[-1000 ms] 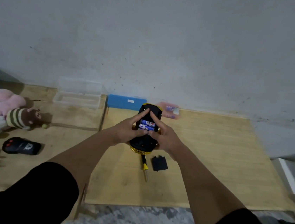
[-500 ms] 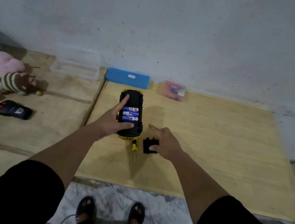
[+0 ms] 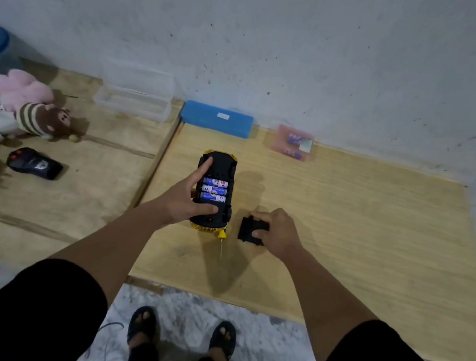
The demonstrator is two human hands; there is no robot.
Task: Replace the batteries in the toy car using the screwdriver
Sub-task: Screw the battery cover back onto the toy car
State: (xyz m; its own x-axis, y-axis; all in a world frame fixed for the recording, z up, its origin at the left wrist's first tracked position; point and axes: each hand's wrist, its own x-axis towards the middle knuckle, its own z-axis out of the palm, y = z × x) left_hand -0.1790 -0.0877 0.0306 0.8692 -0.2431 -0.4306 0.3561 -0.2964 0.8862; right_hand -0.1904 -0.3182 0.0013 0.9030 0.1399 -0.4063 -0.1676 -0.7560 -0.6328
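The yellow toy car (image 3: 221, 163) lies upside down on the wooden table (image 3: 344, 222), black underside up. Its open compartment shows three blue batteries (image 3: 214, 190). My left hand (image 3: 187, 199) holds the car from the left, index finger stretched along its side and thumb across its near end. My right hand (image 3: 277, 230) grips the black battery cover (image 3: 248, 231), which lies flat on the table just right of the car. The screwdriver (image 3: 221, 242) pokes out from under the car's near end, its yellow handle mostly hidden and its thin shaft pointing toward me.
A blue case (image 3: 217, 118) and a pink pack of batteries (image 3: 293, 142) lie by the wall. On the left board are a clear plastic box (image 3: 135, 94), plush toys (image 3: 22, 114) and a black remote (image 3: 34, 163). My sandalled feet (image 3: 180, 334) stand below the table edge.
My right hand left the car, moved right and down, and closed on the battery cover. My left hand stayed on the car. The view tilted further down.
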